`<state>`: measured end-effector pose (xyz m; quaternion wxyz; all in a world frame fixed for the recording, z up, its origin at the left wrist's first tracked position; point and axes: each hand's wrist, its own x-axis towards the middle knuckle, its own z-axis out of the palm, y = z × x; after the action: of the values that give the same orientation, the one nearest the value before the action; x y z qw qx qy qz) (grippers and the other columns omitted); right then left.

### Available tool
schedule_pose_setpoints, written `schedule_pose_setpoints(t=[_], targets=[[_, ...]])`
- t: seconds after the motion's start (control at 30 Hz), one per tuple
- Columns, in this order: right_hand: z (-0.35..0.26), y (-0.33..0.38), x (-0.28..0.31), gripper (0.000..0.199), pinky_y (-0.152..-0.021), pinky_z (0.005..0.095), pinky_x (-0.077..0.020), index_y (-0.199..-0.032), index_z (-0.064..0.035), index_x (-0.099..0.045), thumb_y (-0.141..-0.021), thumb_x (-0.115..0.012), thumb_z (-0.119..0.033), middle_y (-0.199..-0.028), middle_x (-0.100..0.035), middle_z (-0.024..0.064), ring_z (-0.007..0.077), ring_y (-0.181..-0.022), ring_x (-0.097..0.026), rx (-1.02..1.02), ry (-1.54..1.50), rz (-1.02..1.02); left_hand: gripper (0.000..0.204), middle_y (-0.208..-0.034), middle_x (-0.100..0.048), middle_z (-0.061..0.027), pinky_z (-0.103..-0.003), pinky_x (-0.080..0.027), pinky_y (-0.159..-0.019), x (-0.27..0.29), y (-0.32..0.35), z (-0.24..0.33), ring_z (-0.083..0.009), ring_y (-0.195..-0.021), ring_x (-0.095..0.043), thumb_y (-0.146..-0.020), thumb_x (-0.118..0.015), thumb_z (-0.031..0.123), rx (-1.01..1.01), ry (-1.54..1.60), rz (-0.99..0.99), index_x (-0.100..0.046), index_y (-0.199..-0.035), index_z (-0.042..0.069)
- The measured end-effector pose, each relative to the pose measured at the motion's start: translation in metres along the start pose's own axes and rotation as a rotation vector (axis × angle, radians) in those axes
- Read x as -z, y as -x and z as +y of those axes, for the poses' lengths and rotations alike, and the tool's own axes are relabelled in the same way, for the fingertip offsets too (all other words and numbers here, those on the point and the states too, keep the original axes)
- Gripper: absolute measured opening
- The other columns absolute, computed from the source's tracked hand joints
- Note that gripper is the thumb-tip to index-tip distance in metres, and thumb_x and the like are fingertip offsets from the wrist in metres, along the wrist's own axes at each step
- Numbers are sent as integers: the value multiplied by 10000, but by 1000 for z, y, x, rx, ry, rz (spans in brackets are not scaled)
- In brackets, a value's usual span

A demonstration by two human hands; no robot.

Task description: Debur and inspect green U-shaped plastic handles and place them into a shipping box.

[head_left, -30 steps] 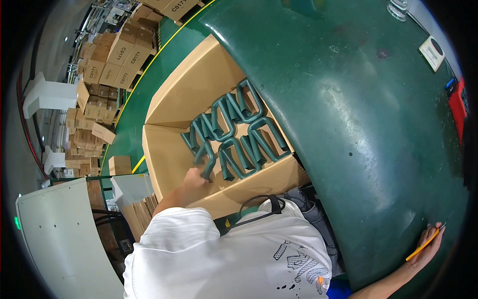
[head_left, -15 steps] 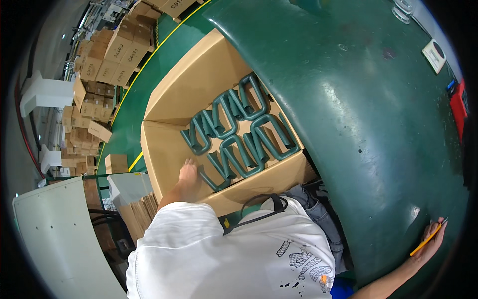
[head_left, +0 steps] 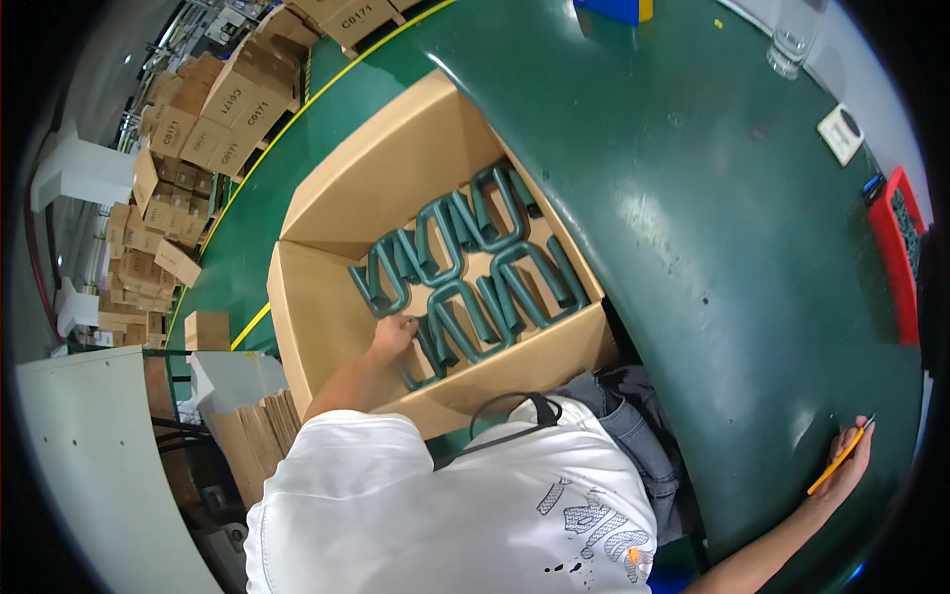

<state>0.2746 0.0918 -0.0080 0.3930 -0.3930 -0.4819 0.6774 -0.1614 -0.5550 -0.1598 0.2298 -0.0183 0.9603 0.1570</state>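
An open cardboard box (head_left: 327, 327) stands on the floor beside a green table (head_left: 712, 238). Several dark green bent metal frames (head_left: 465, 257) lie in rows on its bottom. My left hand (head_left: 393, 337) reaches down into the box and rests on the near-left frames; whether it grips one I cannot tell. My right hand (head_left: 851, 457) lies far off on the green table at the lower right, fingers closed on a yellow pencil (head_left: 839, 455).
Stacks of closed cardboard boxes (head_left: 198, 109) fill the floor at the upper left beyond a yellow floor line. Flat cardboard sheets (head_left: 252, 431) stand near my left side. A red tray (head_left: 896, 247), a white switch plate (head_left: 841, 134) and a glass (head_left: 792, 45) sit on the table.
The view has shifted so the box sits more central. My left hand has stayed among the near-left frames in the box. My right hand keeps the pencil on the table.
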Motion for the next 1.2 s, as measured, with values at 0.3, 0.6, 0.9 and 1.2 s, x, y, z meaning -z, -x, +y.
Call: schedule_pose_setpoints(t=[0.3, 0.6, 0.9, 1.2], targets=[[-9, 5, 9, 321, -590, 216, -357, -1231, -9, -464, -986, -446, -217, -783, -451, 10, 81, -703, -435, 229, -95, -216, 295, -883, -653, -220, -452, -499, -801, 40, 21, 51, -387, -857, -627, -827, -548, 298, -102, -186, 250, -699, -932, 67], [15, -13, 27, 359, -616, 208, -386, -1292, -43, -487, -950, -517, -148, -822, -498, 11, 68, -702, -450, 633, 651, 328, 165, -745, -616, -194, -415, -486, -620, 103, 4, 182, -368, -706, -613, -848, -575, 175, -666, 310, 968, -637, -787, 35], [9, 13, -19, 313, -781, 266, -448, -1180, 7, -568, -907, -580, -145, -938, -590, 93, 163, -842, -574, 574, 1248, 256, 91, -716, -659, -101, -242, -469, -536, 97, 74, 361, -146, -576, -605, -818, -656, 77, -1247, 633, 708, -670, -852, -6], [-2, 25, -30, 185, -678, 383, -471, -987, -65, -628, -817, -620, -137, -831, -580, 136, 313, -778, -581, 741, 1190, 395, 52, -674, -639, -79, -251, -451, -523, 0, 174, 521, -157, -549, -578, -821, -622, 39, -1746, 763, 192, -655, -820, -1]])
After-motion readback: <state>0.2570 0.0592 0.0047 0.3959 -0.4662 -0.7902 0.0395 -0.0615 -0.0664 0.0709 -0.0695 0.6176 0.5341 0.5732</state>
